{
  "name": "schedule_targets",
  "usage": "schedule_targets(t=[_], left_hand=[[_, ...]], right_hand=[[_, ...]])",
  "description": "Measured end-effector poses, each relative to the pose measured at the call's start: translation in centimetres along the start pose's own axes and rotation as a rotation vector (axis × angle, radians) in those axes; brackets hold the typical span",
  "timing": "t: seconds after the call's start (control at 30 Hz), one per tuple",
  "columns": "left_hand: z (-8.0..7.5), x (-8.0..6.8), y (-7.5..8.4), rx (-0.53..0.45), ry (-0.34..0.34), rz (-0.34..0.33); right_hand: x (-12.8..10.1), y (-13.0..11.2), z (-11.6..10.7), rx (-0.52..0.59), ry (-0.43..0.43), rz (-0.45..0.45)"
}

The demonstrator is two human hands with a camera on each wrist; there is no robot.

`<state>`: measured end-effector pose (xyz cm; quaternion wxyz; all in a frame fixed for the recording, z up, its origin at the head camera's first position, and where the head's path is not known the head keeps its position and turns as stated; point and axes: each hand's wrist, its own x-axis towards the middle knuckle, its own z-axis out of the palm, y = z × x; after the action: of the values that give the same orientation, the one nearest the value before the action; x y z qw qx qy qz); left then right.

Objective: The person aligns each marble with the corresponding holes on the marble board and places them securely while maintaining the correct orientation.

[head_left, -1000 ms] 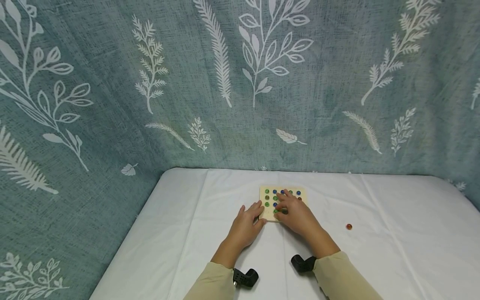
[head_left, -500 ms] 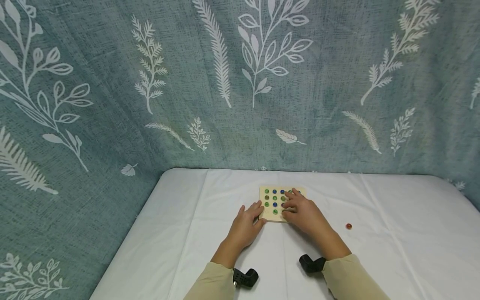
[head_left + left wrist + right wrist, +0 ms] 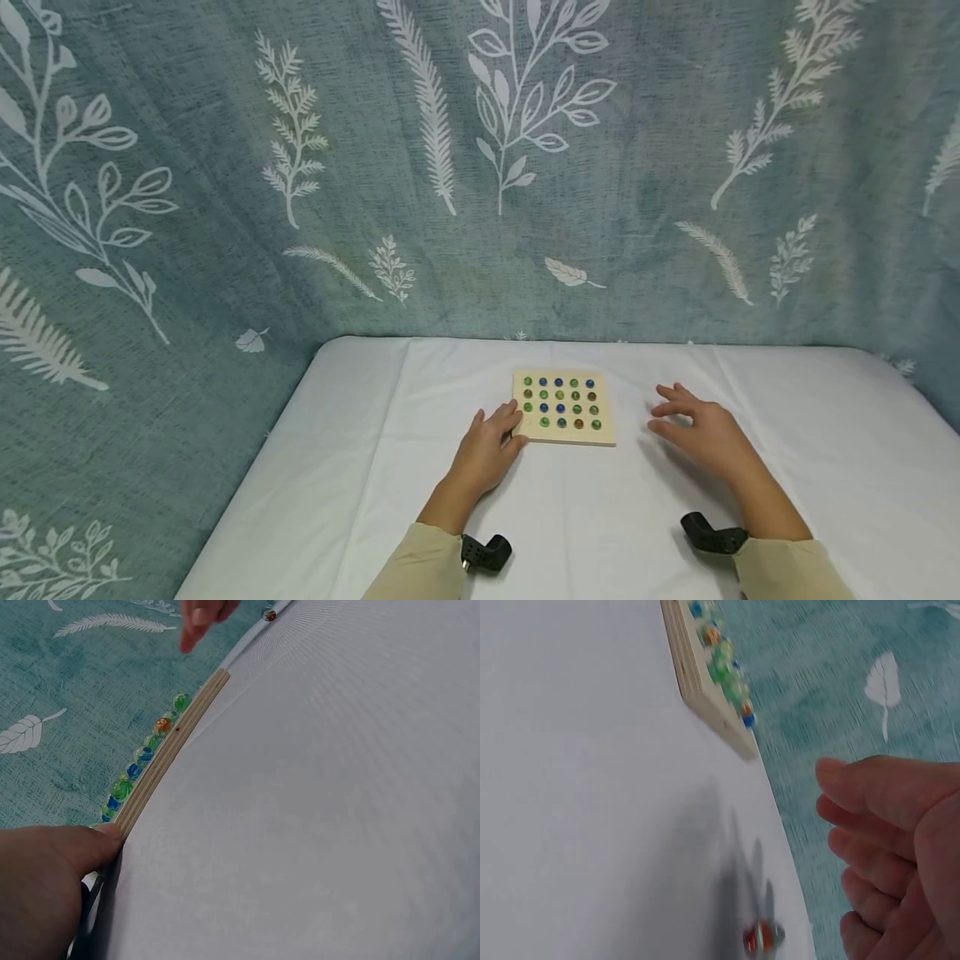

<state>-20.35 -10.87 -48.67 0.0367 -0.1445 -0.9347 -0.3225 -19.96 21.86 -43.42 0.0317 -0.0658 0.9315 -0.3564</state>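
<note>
A pale wooden board (image 3: 567, 436) lies flat with rows of green, blue and amber glass marbles (image 3: 559, 395) in its hollows. The hollow at its near left corner holds no marble. My left hand (image 3: 483, 450) rests at the board's left side, fairly straight fingers at the left edge and thumb (image 3: 105, 831) at the near corner. To the right of the board, my right hand (image 3: 708, 433) hovers above the cloth, fingers loosely bent, nothing between them. One loose reddish marble (image 3: 759, 937) sits on the cloth near that hand; the hand hides it in the head view.
A white cloth (image 3: 360, 500) covers the table. Behind and to the left hangs a green-blue curtain (image 3: 450, 275) with white leaf prints. Each wrist wears a black camera mount, the left mount (image 3: 487, 553) and the right mount (image 3: 712, 535).
My right hand has left the board and moved right, over toward the loose marble. The near row marbles it covered now show. My left hand stays at the board's left side.
</note>
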Motion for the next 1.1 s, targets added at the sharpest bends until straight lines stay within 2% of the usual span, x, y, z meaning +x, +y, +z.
schedule_targets(t=[0.2, 0.4, 0.67, 1.1], left_hand=[[0.1, 0.1, -0.3, 0.003, 0.000, -0.004], [0.2, 0.0, -0.4, 0.011, -0.004, -0.015], [-0.1, 0.1, 0.1, 0.000, 0.002, -0.036], [0.2, 0.0, 0.1, 0.003, -0.006, -0.030]], right_hand=[[-1.1, 2.7, -1.3, 0.041, -0.006, 0.071], [-1.8, 4.6, -1.6, 0.038, 0.003, 0.066], [-2.2, 5.1, -1.5, 0.078, 0.012, 0.047], [-2.4, 5.6, -0.6, 0.050, 0.024, 0.066]])
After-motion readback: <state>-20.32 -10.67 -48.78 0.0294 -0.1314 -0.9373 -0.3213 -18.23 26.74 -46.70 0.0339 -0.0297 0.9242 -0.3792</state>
